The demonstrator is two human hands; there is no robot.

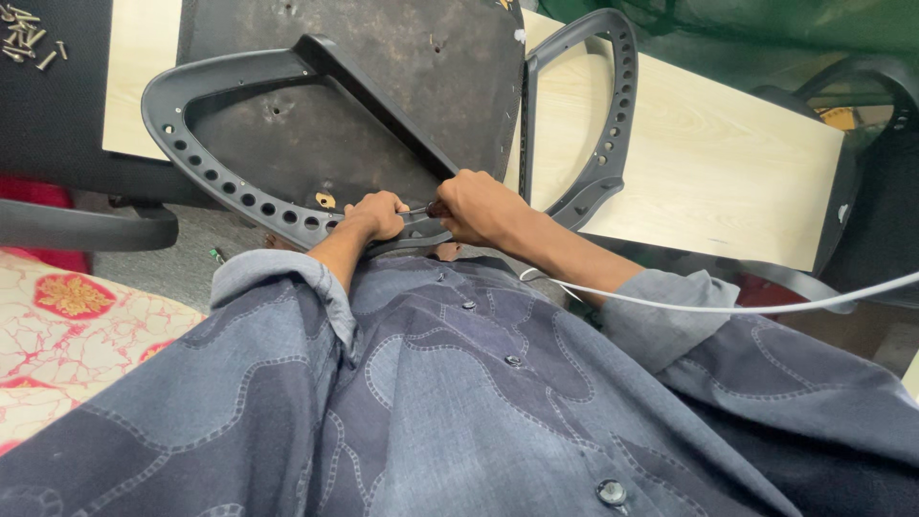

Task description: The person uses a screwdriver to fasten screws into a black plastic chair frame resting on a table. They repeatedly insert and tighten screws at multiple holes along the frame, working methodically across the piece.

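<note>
We're looking down at an upturned chair seat [383,86] lying on a pale tabletop [728,163], its near edge toward us. Our left hand [371,216] curls its fingers tight around the near end of the grey armrest [206,144], whose long loop runs away to the left. Our right hand [479,206] closes its fingers on a thin tool [421,209], mostly hidden, lying roughly level and pointing left toward the other hand. A second armrest [613,115] stands at the right. Loose screws [24,38] sit far left.
</note>
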